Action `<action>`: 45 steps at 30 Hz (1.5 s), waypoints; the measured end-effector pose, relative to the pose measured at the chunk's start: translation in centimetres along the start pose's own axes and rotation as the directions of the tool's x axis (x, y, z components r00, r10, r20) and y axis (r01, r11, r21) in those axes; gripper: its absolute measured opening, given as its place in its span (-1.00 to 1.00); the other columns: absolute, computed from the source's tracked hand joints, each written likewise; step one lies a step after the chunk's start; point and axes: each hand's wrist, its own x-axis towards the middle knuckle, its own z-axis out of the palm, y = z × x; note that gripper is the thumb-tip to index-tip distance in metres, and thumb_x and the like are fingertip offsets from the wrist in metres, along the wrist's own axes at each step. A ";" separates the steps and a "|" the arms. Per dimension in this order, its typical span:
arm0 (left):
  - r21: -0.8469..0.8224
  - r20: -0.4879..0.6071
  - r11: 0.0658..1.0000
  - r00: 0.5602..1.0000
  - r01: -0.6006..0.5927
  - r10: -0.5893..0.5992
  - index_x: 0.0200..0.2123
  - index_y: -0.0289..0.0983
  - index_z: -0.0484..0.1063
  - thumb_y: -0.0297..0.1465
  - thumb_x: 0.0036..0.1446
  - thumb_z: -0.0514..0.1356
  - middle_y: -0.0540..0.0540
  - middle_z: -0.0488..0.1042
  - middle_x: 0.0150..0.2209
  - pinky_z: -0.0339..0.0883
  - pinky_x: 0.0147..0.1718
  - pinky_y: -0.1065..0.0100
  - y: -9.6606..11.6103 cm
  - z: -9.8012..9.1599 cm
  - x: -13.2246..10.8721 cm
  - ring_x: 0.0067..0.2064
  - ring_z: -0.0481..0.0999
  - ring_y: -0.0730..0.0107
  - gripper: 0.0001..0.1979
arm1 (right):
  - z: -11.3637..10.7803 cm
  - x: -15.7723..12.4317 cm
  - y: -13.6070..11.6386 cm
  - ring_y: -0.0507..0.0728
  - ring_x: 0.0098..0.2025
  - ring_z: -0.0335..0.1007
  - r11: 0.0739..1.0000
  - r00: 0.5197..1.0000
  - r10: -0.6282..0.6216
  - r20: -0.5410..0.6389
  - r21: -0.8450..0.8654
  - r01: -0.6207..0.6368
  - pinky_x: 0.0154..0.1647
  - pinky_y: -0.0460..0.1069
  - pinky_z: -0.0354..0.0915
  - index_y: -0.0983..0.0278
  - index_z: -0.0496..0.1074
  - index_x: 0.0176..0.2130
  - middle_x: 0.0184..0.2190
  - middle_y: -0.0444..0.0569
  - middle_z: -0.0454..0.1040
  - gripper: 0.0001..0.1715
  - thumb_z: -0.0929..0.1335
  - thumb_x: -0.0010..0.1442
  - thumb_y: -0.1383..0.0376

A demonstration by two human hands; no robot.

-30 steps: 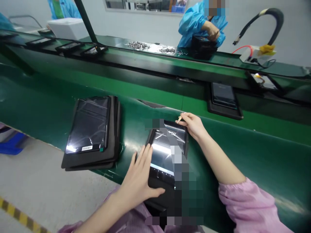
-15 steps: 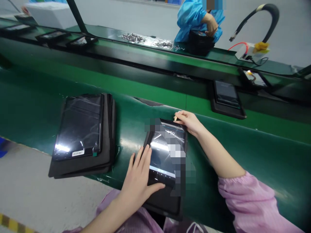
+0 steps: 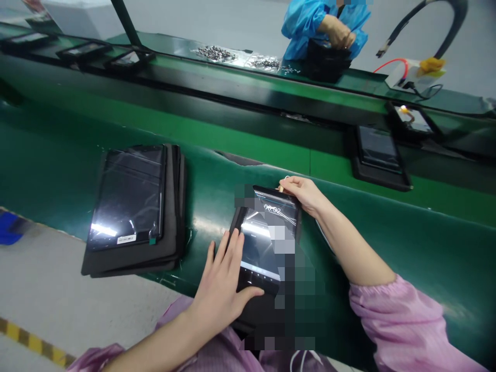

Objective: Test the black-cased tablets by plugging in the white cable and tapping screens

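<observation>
A lit black tablet (image 3: 258,243) in a dark case lies on the green bench edge in front of me. My left hand (image 3: 222,281) rests flat on the tablet's left side, fingers stretched out, thumb on the lower screen. My right hand (image 3: 304,194) is pinched on a small thin tool (image 3: 282,186) at the tablet's top right corner. Part of the screen is blurred out.
A stack of black tablets in cases (image 3: 134,206) lies to the left on the green bench (image 3: 406,243). More tablets (image 3: 377,150) ride the conveyor behind. A person in blue (image 3: 325,26) works across the line beside small metal parts (image 3: 217,51).
The view has shifted slightly; my right hand stays pinched at the tablet's top corner and my left hand stays flat on the tablet.
</observation>
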 end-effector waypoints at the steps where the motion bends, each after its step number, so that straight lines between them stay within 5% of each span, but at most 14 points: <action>1: -0.001 0.007 1.000 1.000 0.003 -0.003 0.37 -0.21 -0.62 -0.15 0.13 0.30 -0.42 0.02 0.36 0.12 0.16 -0.35 0.0 0.0 0.0 0.38 -0.08 -0.24 0.16 | 0.1 -0.1 0.1 0.03 -0.49 0.39 1.000 1.000 -0.014 -0.008 -0.008 0.014 -0.38 -0.08 0.34 0.28 0.42 -0.61 -0.59 -0.11 0.47 -0.43 0.62 -0.45 -0.03; 8: -0.005 0.044 1.000 0.999 0.016 -0.016 0.35 -0.16 -0.67 -0.20 0.13 0.32 -0.45 -0.03 0.37 0.06 0.17 -0.39 0.0 -0.5 0.4 0.38 -0.13 -0.28 0.18 | 0.6 0.0 0.2 0.05 -0.49 0.39 0.985 0.992 -0.100 -0.072 -0.148 0.088 -0.37 -0.04 0.36 0.28 0.39 -0.57 -0.55 -0.05 0.49 -0.61 0.55 -0.14 0.10; 11: 0.004 0.012 1.000 1.000 -0.015 0.015 0.37 -0.20 -0.61 -0.14 0.13 0.31 -0.48 0.02 0.35 0.06 0.19 -0.34 -0.1 -0.6 0.6 0.38 -0.06 -0.26 0.15 | 0.3 -0.7 0.6 0.13 -0.37 0.46 0.955 0.985 -0.152 -0.077 -0.270 0.126 -0.25 0.02 0.40 0.31 0.45 -0.40 -0.42 0.02 0.54 -0.67 0.50 0.01 0.10; 16: 0.051 -0.070 0.997 0.996 -0.051 0.055 0.38 -0.27 -0.33 -0.04 0.09 0.29 -0.46 0.15 0.31 -0.06 0.22 -0.35 -0.1 -0.8 0.3 0.36 0.01 -0.27 0.06 | -1.6 -9.3 0.5 0.24 0.06 0.38 0.805 0.909 -0.410 -0.071 -0.496 0.325 0.07 0.12 0.30 0.25 0.31 0.16 0.01 0.09 0.46 -0.37 0.40 0.18 0.05; 18: 0.044 -0.075 0.998 0.996 -0.045 0.048 0.37 -0.29 -0.22 -0.03 0.13 0.25 -0.44 0.17 0.30 -0.06 0.21 -0.35 -0.1 -1.1 0.4 0.36 0.02 -0.26 -0.03 | -2.3 -15.3 0.4 0.19 -0.12 0.46 0.787 0.948 -0.276 0.156 -0.530 0.316 -0.09 0.08 0.38 0.20 0.42 0.06 -0.11 0.04 0.51 -0.53 0.33 0.27 0.02; 20: 0.026 -0.096 0.999 0.994 -0.043 0.045 0.35 -0.31 -0.13 -0.06 0.19 0.19 -0.42 0.16 0.31 -0.04 0.21 -0.33 -0.1 -1.3 0.7 0.37 0.02 -0.23 -0.15 | -2.6 -21.1 1.0 0.11 -0.35 0.46 0.805 0.892 0.037 0.450 -0.542 0.240 -0.33 0.00 0.41 0.16 0.52 -0.05 -0.21 0.00 0.53 -0.62 0.33 0.28 0.00; 22: 0.012 -0.136 0.999 0.990 -0.043 0.044 0.33 -0.32 -0.05 -0.09 0.24 0.13 -0.41 0.13 0.32 -0.05 0.22 -0.32 -0.1 -1.6 1.2 0.37 0.01 -0.20 -0.25 | -2.7 -25.8 2.8 0.13 -0.33 0.46 0.797 0.814 0.245 0.527 -0.587 0.140 -0.33 -0.01 0.41 0.13 0.54 -0.04 -0.23 -0.01 0.54 -0.61 0.39 0.23 -0.01; 25: 0.006 -0.162 0.998 0.985 -0.056 0.056 0.30 -0.32 0.05 -0.14 0.26 0.08 -0.40 0.10 0.34 -0.06 0.22 -0.32 -0.1 -1.7 2.0 0.38 0.00 -0.19 -0.36 | -2.6 -30.1 6.8 0.14 -0.27 0.48 0.831 0.773 0.294 0.562 -0.550 0.085 -0.26 -0.01 0.39 0.15 0.58 -0.15 -0.28 -0.01 0.55 -0.69 0.32 0.32 0.06; 31: 0.003 -0.118 0.999 0.992 -0.054 0.054 0.26 -0.31 0.16 -0.24 0.30 0.00 -0.38 0.03 0.37 -0.07 0.20 -0.36 -0.4 -1.3 2.2 0.39 -0.07 -0.21 -0.49 | -1.7 -32.6 10.7 0.11 -0.37 0.46 0.860 0.831 0.290 0.475 -0.509 -0.009 -0.34 -0.04 0.39 0.17 0.54 -0.32 -0.37 -0.05 0.53 -0.70 0.32 0.31 0.08; 37: -0.055 -0.100 0.998 0.995 -0.032 0.027 0.24 -0.25 0.20 -0.32 0.32 -0.04 -0.33 0.00 0.38 -0.12 0.21 -0.36 -0.7 -1.4 1.9 0.40 -0.10 -0.17 -0.55 | -1.7 -32.7 9.4 0.16 -0.35 0.52 0.831 0.884 0.271 0.381 -0.556 -0.016 -0.34 -0.02 0.45 0.09 0.53 -0.28 -0.37 -0.07 0.55 -0.74 0.27 0.33 0.15; 45: -0.078 -0.092 0.997 0.996 -0.005 -0.002 0.24 -0.23 0.21 -0.32 0.33 -0.05 -0.32 -0.02 0.39 -0.13 0.23 -0.32 -0.6 -1.4 1.8 0.41 -0.14 -0.16 -0.56 | -1.6 -32.0 7.0 0.19 -0.14 0.53 0.813 0.981 -0.050 0.188 -0.562 0.150 -0.19 0.00 0.51 -0.16 0.44 0.07 -0.16 -0.04 0.52 -0.65 0.28 0.32 0.15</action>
